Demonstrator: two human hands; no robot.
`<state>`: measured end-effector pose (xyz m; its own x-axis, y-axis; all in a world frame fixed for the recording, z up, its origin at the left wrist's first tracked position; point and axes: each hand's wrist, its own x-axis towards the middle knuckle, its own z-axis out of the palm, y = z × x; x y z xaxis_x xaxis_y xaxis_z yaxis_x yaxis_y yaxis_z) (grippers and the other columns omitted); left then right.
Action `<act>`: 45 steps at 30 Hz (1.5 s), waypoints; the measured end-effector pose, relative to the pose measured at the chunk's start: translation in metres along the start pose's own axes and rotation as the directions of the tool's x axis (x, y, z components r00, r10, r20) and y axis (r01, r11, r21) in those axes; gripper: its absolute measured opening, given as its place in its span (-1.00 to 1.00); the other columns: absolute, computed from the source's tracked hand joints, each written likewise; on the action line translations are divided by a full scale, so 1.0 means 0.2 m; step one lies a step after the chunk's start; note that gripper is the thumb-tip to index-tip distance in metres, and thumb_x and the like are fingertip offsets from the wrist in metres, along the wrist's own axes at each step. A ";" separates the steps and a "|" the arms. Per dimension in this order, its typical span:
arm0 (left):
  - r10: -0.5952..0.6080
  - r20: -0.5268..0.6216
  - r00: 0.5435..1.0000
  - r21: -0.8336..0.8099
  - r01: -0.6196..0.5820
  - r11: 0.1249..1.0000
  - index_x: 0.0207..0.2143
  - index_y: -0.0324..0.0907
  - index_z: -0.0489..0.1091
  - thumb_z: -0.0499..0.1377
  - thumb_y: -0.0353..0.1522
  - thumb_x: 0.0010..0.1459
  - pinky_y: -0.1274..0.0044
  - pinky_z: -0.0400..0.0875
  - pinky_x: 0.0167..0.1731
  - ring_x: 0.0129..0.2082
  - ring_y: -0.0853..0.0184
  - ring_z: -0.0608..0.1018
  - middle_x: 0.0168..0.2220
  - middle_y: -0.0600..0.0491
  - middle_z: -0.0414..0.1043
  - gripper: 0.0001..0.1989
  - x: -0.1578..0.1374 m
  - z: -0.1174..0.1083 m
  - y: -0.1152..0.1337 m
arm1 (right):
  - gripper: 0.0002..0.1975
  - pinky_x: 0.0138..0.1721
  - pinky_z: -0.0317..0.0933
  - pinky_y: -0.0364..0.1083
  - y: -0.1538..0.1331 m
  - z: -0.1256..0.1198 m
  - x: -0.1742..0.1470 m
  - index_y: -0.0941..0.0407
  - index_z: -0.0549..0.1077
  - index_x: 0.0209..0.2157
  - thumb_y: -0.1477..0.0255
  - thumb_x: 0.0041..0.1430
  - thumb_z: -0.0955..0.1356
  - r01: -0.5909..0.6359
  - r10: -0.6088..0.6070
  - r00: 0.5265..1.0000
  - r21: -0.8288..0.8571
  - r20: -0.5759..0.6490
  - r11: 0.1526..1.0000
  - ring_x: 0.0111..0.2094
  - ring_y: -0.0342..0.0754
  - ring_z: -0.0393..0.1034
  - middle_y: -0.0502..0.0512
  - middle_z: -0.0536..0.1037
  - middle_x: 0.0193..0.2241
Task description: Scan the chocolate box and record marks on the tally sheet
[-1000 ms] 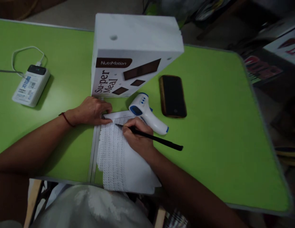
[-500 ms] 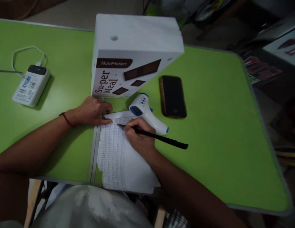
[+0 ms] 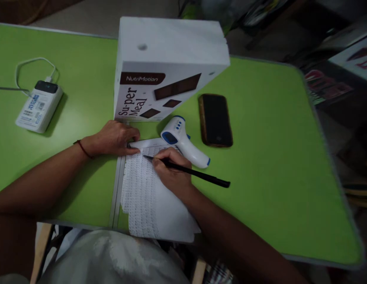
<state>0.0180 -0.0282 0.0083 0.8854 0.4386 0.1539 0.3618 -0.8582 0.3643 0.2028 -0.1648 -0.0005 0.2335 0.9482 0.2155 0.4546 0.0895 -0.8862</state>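
Note:
A black pen (image 3: 198, 172) is pinched in my right hand (image 3: 173, 169), its tip on a stack of paper sheets (image 3: 171, 209) covered at the left with rows of small handwriting. My left hand (image 3: 117, 138) rests at the top left corner of the stack, thumb and index finger apart, the thumb touching the sheet; its other fingers are mostly hidden. A white and blue infrared thermometer (image 3: 186, 144) lies just beyond my right hand, across the sheets' upper edge. Behind my left hand stands a white box (image 3: 174, 43) printed "NutriMotion Su-per Meal".
Right of the thermometer lies a dark smartphone (image 3: 216, 120) in a brown case. A white power bank (image 3: 40, 106) with a cable (image 3: 35, 60) plugged in sits at the left. The green table (image 3: 275, 157) has a metal seam (image 3: 117, 193) beside the papers.
My right hand and the pen have shifted slightly left over the sheet. The lower sheets have slid slightly right. My left hand stays in place.

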 end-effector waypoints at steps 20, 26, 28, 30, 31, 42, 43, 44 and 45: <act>0.007 -0.016 1.000 0.001 -0.007 1.000 -0.30 -0.17 0.49 0.21 -0.11 0.18 0.52 0.15 -0.49 -0.54 0.37 0.43 -0.50 0.08 0.48 -0.70 0.00 0.00 0.00 | -0.88 -0.58 0.15 -0.14 0.00 -0.01 0.00 0.04 0.33 -0.60 0.44 -0.03 0.32 0.000 0.001 0.999 -0.007 0.036 1.000 -0.65 -0.18 0.25 -0.13 0.40 -0.70; -0.005 0.008 1.000 0.013 0.005 1.000 -0.30 -0.16 0.50 0.23 -0.11 0.15 0.52 0.15 -0.50 -0.54 0.37 0.44 -0.47 0.09 0.50 -0.70 0.00 -0.01 0.00 | -0.89 -0.57 0.16 -0.13 -0.01 0.00 0.00 0.03 0.33 -0.60 0.45 -0.04 0.32 -0.002 0.002 1.000 -0.021 0.002 1.000 -0.64 -0.17 0.27 -0.13 0.40 -0.70; -0.007 0.014 1.000 0.017 0.006 1.000 -0.30 -0.16 0.52 0.24 -0.12 0.15 0.52 0.14 -0.51 -0.54 0.37 0.44 -0.46 0.08 0.52 -0.71 0.00 -0.01 0.00 | -0.88 -0.58 0.14 -0.14 0.00 0.00 0.00 0.03 0.32 -0.60 0.45 -0.04 0.32 0.001 0.000 1.000 -0.011 0.016 1.000 -0.65 -0.18 0.25 -0.14 0.39 -0.70; -0.011 0.017 1.000 0.021 0.011 1.000 -0.29 -0.17 0.52 0.25 -0.13 0.15 0.53 0.14 -0.50 -0.53 0.38 0.45 -0.45 0.07 0.55 -0.71 0.00 -0.01 0.01 | -0.88 -0.58 0.14 -0.14 0.00 0.00 0.00 0.03 0.31 -0.60 0.45 -0.05 0.32 0.003 -0.003 1.000 -0.002 0.023 1.000 -0.65 -0.18 0.25 -0.14 0.39 -0.70; -0.016 0.015 1.000 0.022 0.015 1.000 -0.29 -0.17 0.53 0.26 -0.13 0.14 0.54 0.14 -0.50 -0.53 0.37 0.46 -0.44 0.06 0.56 -0.71 0.00 -0.01 0.01 | -0.88 -0.57 0.15 -0.14 0.00 0.00 0.00 0.03 0.31 -0.60 0.45 -0.05 0.32 0.004 -0.004 1.000 -0.002 0.021 1.000 -0.65 -0.18 0.25 -0.13 0.39 -0.70; -0.011 0.005 1.000 0.013 0.011 1.000 -0.30 -0.16 0.50 0.26 -0.12 0.15 0.53 0.13 -0.49 -0.53 0.37 0.44 -0.49 0.08 0.51 -0.71 0.00 -0.01 0.01 | -0.89 -0.54 0.17 -0.12 -0.01 0.00 0.00 0.03 0.31 -0.60 0.44 -0.06 0.31 -0.013 0.013 1.000 -0.027 -0.002 1.000 -0.62 -0.16 0.26 -0.12 0.40 -0.69; -0.015 0.006 1.000 0.015 0.015 1.000 -0.30 -0.16 0.50 0.26 -0.13 0.15 0.53 0.12 -0.49 -0.53 0.37 0.44 -0.49 0.09 0.50 -0.73 0.00 -0.01 0.01 | -0.89 -0.54 0.17 -0.11 -0.01 0.00 0.00 0.03 0.30 -0.60 0.43 -0.06 0.31 -0.016 0.016 1.000 -0.030 0.000 0.999 -0.62 -0.16 0.26 -0.12 0.40 -0.69; -0.017 0.008 1.000 0.016 0.017 1.000 -0.30 -0.16 0.51 0.27 -0.14 0.14 0.53 0.12 -0.49 -0.53 0.37 0.44 -0.49 0.09 0.50 -0.73 0.00 -0.01 0.01 | -0.89 -0.54 0.17 -0.11 -0.01 0.00 0.00 0.03 0.30 -0.61 0.43 -0.06 0.31 -0.020 0.020 1.000 -0.033 0.002 0.999 -0.62 -0.16 0.25 -0.12 0.40 -0.70; -0.020 0.009 1.000 0.017 0.020 1.000 -0.30 -0.16 0.51 0.27 -0.14 0.14 0.53 0.12 -0.50 -0.53 0.37 0.44 -0.49 0.09 0.50 -0.73 0.00 -0.01 0.01 | -0.89 -0.54 0.17 -0.11 -0.01 -0.01 0.00 0.03 0.30 -0.61 0.43 -0.07 0.31 -0.025 0.025 1.000 -0.035 0.002 0.999 -0.62 -0.16 0.25 -0.13 0.40 -0.70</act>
<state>0.0178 -0.0298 0.0109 0.8806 0.4532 0.1382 0.3842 -0.8537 0.3516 0.2028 -0.1651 0.0022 0.2428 0.9508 0.1925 0.4783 0.0553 -0.8764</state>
